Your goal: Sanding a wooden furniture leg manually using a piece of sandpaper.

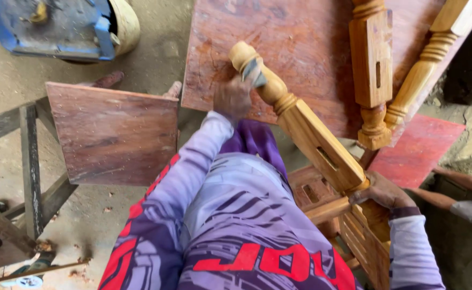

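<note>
1. The left hand point(234, 98) is blurred; its fingers are bunched together around a small grey scrap, probably sandpaper point(255, 71), pressed against the rounded top of a turned wooden leg point(300, 126).
2. The right hand point(384, 191) is curled shut on the lower end of the same leg, just below its square block with the mortise slot.
3. The leg runs slantwise between the two hands — knob end up and to the left, over the reddish board point(295, 48), square end down at the right by the person's lap.
4. Under the right hand sits a stack of slotted wooden frame parts point(362, 236), pale and unfinished.
5. On the board further off lie two more turned legs: one upright in the picture point(371, 70), another slanting in from the top right corner point(429, 59), their lower ends close together.
6. To the left a second, smaller reddish board point(115, 134) rests on a dark wooden trestle point(31, 166).
7. A blue machine point(53, 27) stands at the top left on the dusty floor — a pale round basket point(126, 24) just beside it.
</note>
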